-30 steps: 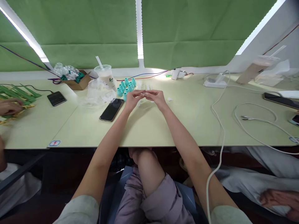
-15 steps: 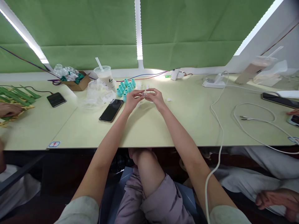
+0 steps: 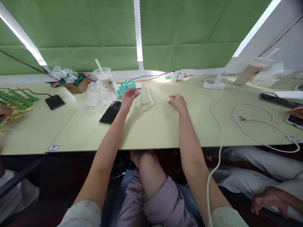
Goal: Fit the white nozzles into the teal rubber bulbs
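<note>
My left hand (image 3: 128, 98) is closed in a pinch on a small translucent white piece (image 3: 137, 91), whose exact kind is too small to make out. Just behind and left of it stand several small teal vase-shaped pieces (image 3: 126, 84), partly covered by the hand. Rows of small translucent white parts (image 3: 150, 96) lie on the table between my hands. My right hand (image 3: 178, 102) is low over the table to the right of these rows, its thumb and forefinger apart. A tiny pale spot shows at its fingertips, too small to name.
A black phone (image 3: 110, 113), a crumpled clear bag (image 3: 98, 94) and a drink cup (image 3: 105, 78) are on the left, with a cardboard box (image 3: 77, 86) beyond. A white cable (image 3: 221, 123) runs from a power strip (image 3: 213, 84) over my right arm. Co-workers sit on both sides.
My hands were together over the white rows and have parted. The right one moved right, to where a small white piece lay; the left shifted slightly left, still pinching its piece.
</note>
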The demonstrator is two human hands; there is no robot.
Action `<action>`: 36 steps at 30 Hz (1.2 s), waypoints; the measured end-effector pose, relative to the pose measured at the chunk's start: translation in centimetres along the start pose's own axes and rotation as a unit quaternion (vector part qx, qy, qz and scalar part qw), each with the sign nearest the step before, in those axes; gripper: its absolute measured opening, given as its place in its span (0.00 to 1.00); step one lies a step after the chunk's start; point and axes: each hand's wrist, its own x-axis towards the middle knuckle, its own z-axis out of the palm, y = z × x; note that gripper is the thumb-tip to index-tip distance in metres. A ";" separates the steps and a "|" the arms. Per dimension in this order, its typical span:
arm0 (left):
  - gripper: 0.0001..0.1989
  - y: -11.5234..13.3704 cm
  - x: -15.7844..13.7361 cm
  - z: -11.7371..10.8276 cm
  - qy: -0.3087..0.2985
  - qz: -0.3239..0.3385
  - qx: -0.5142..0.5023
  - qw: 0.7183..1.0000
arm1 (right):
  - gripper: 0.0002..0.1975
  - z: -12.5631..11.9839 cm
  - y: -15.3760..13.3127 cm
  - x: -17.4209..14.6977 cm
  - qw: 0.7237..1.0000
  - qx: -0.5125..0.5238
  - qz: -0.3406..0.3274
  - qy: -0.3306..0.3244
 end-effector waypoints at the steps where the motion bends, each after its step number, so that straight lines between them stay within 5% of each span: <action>1: 0.20 0.0 -0.1 0.0 -0.012 -0.003 -0.008 1.000 | 0.11 0.1 0.3 0.0 1.000 0.004 0.007 -0.015; 12: 0.25 -0.2 0.0 -0.5 -0.057 0.001 0.058 0.997 | 0.03 1.2 0.4 0.3 1.000 -0.018 -0.024 0.002; 14: 0.24 -0.6 0.0 -0.4 -0.077 0.008 0.060 0.995 | 0.06 1.2 -0.1 0.2 0.999 0.039 -0.016 0.009; 18: 0.23 -0.9 -0.2 0.1 -0.095 0.012 0.099 0.991 | 0.17 1.2 -2.6 -0.9 0.951 0.282 -0.090 -0.094; 23: 0.17 -0.5 -0.8 1.1 -0.080 0.033 0.153 0.984 | 0.19 2.6 -6.5 -3.0 0.901 0.346 -0.208 -0.157; 36: 0.12 0.8 -1.3 1.5 -0.020 0.060 0.192 0.979 | 0.17 3.7 -7.5 -3.7 0.896 0.346 -0.239 -0.144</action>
